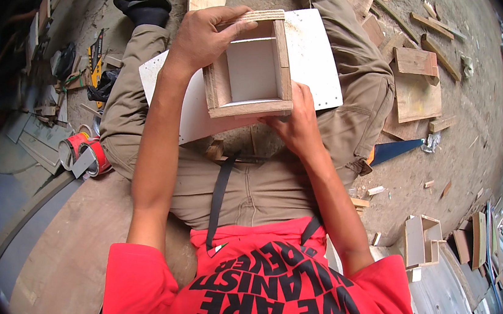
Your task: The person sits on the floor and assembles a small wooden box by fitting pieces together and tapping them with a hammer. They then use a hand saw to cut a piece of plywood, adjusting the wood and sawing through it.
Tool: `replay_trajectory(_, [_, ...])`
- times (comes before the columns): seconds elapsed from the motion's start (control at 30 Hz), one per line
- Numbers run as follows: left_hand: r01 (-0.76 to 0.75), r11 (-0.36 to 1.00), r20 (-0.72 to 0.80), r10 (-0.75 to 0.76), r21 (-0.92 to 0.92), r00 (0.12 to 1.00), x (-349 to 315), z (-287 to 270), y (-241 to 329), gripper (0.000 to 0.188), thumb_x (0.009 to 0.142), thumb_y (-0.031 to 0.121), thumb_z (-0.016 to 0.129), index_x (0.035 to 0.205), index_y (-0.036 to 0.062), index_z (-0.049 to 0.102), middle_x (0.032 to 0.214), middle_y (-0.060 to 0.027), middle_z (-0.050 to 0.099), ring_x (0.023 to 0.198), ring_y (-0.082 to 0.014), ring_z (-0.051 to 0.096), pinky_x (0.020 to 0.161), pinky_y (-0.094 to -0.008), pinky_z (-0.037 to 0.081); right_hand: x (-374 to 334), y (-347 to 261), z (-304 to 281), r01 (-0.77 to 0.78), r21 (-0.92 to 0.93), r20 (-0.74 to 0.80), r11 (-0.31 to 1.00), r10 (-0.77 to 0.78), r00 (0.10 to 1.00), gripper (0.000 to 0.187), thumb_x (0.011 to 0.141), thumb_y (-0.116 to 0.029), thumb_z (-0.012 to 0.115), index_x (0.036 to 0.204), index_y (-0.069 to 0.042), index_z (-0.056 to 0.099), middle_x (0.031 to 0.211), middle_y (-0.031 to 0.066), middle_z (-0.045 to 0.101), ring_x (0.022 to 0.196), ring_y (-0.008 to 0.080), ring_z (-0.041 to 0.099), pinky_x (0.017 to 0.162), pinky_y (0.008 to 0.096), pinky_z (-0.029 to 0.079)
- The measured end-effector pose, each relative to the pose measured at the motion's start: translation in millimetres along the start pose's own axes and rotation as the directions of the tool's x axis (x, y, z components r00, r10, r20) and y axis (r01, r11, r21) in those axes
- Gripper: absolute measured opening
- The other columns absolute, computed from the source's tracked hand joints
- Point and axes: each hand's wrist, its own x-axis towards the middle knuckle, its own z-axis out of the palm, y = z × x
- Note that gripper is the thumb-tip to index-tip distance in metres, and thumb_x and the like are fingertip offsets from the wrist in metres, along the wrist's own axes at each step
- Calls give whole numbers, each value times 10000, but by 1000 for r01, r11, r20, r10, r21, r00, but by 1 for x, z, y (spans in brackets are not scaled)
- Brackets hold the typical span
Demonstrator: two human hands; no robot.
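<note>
Between my two hands is a small open wooden box (251, 107) with plywood sides and a white inner panel, its open side facing me. My left hand (201, 38) grips the far left part of the frame, thumb and fingers closed over the top edge. Around the lower right corner, my right hand (298, 118) holds the box, with some fingers hidden behind and beneath it. Under the box, a white board (317, 59) with small holes along its edges and sawdust on it lies across my legs.
A handsaw (396, 150) with a dark blade lies right of my knee. Wood offcuts (416, 94) cover the ground at the right. Another small box (422, 241) stands at lower right. Red cans (95, 156) sit by my left knee, and a yellow-and-black tool (96, 58) lies beyond them.
</note>
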Motion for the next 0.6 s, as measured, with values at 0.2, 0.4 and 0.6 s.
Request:
replay_trajectory(0.2, [1, 1000, 65, -1, -1, 998, 3, -2, -6, 331, 911, 220, 719, 1194, 48, 708, 1032, -120, 757, 908, -125, 712, 820, -268, 546, 2, 2, 0, -25, -3, 15, 1000, 25, 1000, 815, 619, -107, 888, 1309, 48, 483, 1201, 231, 534, 1129, 415, 519, 957, 466, 444])
replay_trajectory(0.4, [-37, 999, 74, 39, -30, 997, 5, 0, -2, 346, 906, 235, 729, 1192, 41, 709, 1023, -116, 759, 905, -117, 709, 815, -265, 545, 2, 4, 2, -33, -9, 16, 999, 33, 999, 795, 629, -144, 886, 1299, 30, 495, 1197, 226, 538, 1134, 406, 514, 959, 467, 440])
replay_trajectory(0.6, [-3, 1000, 47, 3, -12, 999, 3, 2, 0, 332, 899, 230, 736, 1175, 47, 719, 1022, -124, 758, 915, -128, 715, 815, -267, 549, 3, 8, 4, 6, -31, 16, 1000, -5, 1000, 757, 642, -140, 871, 1286, 29, 510, 1192, 216, 550, 1129, 402, 518, 960, 467, 441])
